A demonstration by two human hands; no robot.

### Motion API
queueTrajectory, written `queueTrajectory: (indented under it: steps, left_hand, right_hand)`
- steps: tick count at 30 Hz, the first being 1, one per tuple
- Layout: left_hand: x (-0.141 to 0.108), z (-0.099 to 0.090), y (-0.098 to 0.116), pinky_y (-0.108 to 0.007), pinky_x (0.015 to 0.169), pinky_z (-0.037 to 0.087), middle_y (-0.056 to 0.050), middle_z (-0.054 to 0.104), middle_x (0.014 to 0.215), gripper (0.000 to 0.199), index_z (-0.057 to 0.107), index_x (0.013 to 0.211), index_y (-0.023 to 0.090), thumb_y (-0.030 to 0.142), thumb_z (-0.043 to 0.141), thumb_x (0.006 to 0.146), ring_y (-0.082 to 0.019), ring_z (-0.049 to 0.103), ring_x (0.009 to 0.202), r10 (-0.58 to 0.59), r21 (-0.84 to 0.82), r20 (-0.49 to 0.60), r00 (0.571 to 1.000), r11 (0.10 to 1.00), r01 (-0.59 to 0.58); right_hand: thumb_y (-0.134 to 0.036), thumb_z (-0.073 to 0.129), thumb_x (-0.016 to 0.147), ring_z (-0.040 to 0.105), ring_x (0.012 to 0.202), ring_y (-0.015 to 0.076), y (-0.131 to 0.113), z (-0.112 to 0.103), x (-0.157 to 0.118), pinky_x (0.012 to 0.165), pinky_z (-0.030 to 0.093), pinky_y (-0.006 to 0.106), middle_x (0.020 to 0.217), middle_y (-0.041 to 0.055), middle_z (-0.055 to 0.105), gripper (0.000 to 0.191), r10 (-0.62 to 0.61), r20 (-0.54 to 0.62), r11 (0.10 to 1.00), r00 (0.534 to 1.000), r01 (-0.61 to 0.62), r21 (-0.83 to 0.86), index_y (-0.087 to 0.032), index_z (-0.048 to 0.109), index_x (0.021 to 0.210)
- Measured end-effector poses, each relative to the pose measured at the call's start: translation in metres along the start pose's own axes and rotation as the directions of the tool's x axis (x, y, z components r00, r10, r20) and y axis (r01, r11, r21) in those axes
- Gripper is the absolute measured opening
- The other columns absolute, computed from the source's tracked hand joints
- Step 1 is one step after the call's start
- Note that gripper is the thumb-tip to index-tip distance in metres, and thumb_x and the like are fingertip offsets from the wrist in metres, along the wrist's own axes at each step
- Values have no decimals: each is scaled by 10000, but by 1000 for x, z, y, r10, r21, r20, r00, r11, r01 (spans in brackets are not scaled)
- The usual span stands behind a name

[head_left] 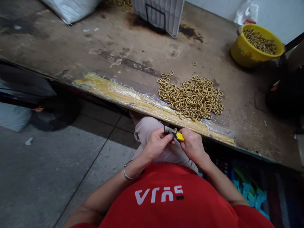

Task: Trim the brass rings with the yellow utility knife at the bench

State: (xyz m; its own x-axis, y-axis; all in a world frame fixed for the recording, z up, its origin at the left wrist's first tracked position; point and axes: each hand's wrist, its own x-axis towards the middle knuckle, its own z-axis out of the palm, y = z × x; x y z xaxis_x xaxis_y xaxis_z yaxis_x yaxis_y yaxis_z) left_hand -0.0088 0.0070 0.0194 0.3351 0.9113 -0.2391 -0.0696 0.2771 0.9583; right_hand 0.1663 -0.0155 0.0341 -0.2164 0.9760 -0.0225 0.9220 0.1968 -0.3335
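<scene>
My right hand (193, 145) is closed round a yellow-handled knife (180, 136), its dark blade end pointing left at my left thumb. My left hand (158, 142) is closed in a pinch just beside it, with a grey wrap (168, 129) on one finger. Between the two hands shows a small brass-coloured ring (175, 130), held at my left fingertips and partly hidden by the knife. Beyond my hands, a heap of the same brass-coloured rings (193, 98) lies on the workbench (99, 60), near its taped front edge.
A yellow bucket (248, 53) full of rings stands at the back right. One loose ring (194, 63) lies behind the heap. A grey ribbed panel (158, 14) and a white sack (71, 9) are at the back. Dark equipment (286, 91) stands at right.
</scene>
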Motion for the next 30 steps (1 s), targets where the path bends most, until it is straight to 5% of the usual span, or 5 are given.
queueTrajectory:
  steps: [6,11,20,25,30]
  left_hand:
    - [-10,-3,13,-232,596,441,16,586,596,184,588,693,170,279,600,841,-127,550,594,89,189,17,996,978,-91]
    - [-28,-8,31,-250,640,438,-2,621,704,145,601,734,173,240,619,862,-139,539,659,129,287,232,964,938,-195]
    - [-6,-3,-12,-258,561,390,20,635,652,262,513,760,204,326,738,817,-144,551,578,62,470,205,977,869,-154]
    - [-1,-9,-10,-238,549,415,-11,705,711,260,477,798,205,384,642,890,-115,559,550,-12,176,10,1000,984,10]
    - [5,-14,0,-208,466,313,-57,745,817,363,561,952,157,486,686,863,-46,440,445,-99,-235,114,989,964,124]
  right_hand:
    - [-230,466,1016,626,712,195,4,1,8,619,313,293,845,97,709,225,47,21,986,999,-43,-163,-171,656,912]
    - [-85,517,905,608,714,209,30,-9,15,607,299,304,845,98,709,168,247,-82,927,966,-260,-269,-173,659,921]
    - [-105,543,904,594,755,186,22,6,58,637,328,298,1004,98,663,176,120,-38,964,992,-125,-236,-170,681,993]
    - [-215,513,954,590,778,190,28,-7,53,698,397,291,890,76,655,160,24,-41,978,999,-15,206,-176,658,898]
    - [-434,531,976,579,744,175,21,-19,35,718,445,293,785,20,636,287,-69,65,721,996,5,693,-218,648,829]
